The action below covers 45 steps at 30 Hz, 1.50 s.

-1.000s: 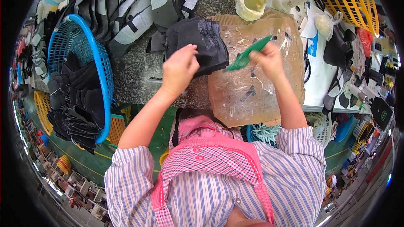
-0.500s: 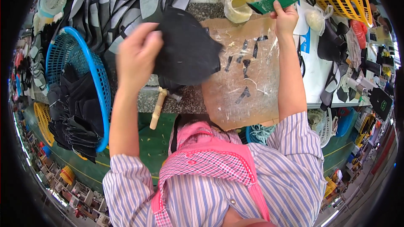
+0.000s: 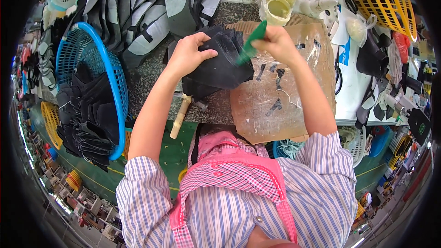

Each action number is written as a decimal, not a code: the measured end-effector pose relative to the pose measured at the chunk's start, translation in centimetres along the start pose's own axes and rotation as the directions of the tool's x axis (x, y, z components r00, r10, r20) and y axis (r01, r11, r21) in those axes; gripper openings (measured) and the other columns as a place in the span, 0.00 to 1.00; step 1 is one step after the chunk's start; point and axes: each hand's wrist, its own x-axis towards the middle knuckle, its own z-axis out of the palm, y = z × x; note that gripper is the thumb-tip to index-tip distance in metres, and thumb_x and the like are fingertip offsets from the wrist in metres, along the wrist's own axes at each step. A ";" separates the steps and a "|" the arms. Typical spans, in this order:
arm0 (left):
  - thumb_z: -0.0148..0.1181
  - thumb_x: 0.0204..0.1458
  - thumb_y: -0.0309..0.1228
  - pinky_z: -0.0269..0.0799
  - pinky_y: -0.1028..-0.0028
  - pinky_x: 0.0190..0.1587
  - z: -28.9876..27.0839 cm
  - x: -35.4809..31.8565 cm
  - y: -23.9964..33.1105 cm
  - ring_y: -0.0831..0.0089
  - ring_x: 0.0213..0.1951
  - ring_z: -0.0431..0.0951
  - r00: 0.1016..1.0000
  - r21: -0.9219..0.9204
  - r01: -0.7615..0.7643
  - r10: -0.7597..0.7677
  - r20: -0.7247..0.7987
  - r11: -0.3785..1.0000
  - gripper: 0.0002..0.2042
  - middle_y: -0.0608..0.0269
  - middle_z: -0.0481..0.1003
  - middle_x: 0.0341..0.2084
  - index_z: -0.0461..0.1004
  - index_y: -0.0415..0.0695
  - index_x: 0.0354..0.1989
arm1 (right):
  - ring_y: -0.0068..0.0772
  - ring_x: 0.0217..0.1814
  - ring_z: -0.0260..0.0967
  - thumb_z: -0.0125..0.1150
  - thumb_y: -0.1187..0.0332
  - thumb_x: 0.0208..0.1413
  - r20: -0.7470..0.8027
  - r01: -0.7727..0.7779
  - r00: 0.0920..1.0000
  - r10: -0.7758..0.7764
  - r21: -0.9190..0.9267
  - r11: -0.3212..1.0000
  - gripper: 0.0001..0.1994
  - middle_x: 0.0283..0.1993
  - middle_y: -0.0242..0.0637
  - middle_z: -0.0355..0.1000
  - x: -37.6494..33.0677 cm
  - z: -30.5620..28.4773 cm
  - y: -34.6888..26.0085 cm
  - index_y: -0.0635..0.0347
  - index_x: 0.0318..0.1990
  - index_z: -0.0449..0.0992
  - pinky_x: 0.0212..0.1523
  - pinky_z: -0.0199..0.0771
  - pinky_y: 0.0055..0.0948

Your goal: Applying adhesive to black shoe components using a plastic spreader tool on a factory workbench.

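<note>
A fanned stack of black fabric pieces (image 3: 216, 71) lies on the stone slab, its right side reaching over a glue-stained cardboard sheet (image 3: 280, 115). My left hand (image 3: 190, 53) grips the stack's upper left part, thumb on top, with some fingertips hidden. My right hand (image 3: 279, 45) is closed on a flat green scraper (image 3: 252, 43). The scraper slants down to the left, and its slightly blurred lower edge is at the fanned edges of the pieces. Just beyond my right hand stands an open, cream-coated glue pot (image 3: 278, 11).
On the left, a blue basket (image 3: 120, 105) holds more black pieces. Grey-and-black cut parts (image 3: 151, 41) pile up at the back left. A wooden handle (image 3: 181, 117) juts from the slab's front edge. A yellow basket (image 3: 381, 0) stands at the far right.
The black pieces have come down from my raised left hand and now show fanned edges. My right hand has brought the green scraper left and nearer, onto their edges.
</note>
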 end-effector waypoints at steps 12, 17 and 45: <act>0.55 0.41 0.27 0.63 0.73 0.32 -0.3 -2.5 0.8 0.71 0.28 0.68 0.993 0.012 -0.116 0.116 -0.007 0.993 0.10 0.58 0.67 0.22 0.62 0.39 0.29 | 0.15 0.21 0.62 0.56 0.75 0.43 0.006 -0.377 0.925 0.379 -0.085 0.922 0.03 0.21 0.28 0.69 -5.8 -4.1 -0.8 0.63 0.27 0.71 0.21 0.63 0.19; 0.52 0.44 0.22 0.59 0.77 0.46 -2.2 -5.2 1.6 0.75 0.40 0.65 0.980 -0.379 -0.129 0.060 -0.187 0.917 0.14 0.61 0.67 0.38 0.64 0.33 0.40 | 0.22 0.22 0.65 0.57 0.71 0.43 -0.605 -0.051 0.775 -0.181 -0.346 0.937 0.05 0.21 0.34 0.69 -0.9 -4.9 -0.4 0.63 0.26 0.71 0.22 0.63 0.23; 0.64 0.27 0.31 0.62 0.68 0.40 6.0 -6.4 0.3 0.63 0.44 0.64 0.817 0.496 -0.437 0.562 -0.129 0.750 0.16 0.62 0.65 0.37 0.70 0.46 0.29 | 0.19 0.21 0.64 0.57 0.77 0.43 -0.098 -0.156 0.983 0.157 0.017 0.988 0.02 0.22 0.32 0.69 -3.7 -1.6 0.6 0.64 0.26 0.71 0.22 0.63 0.18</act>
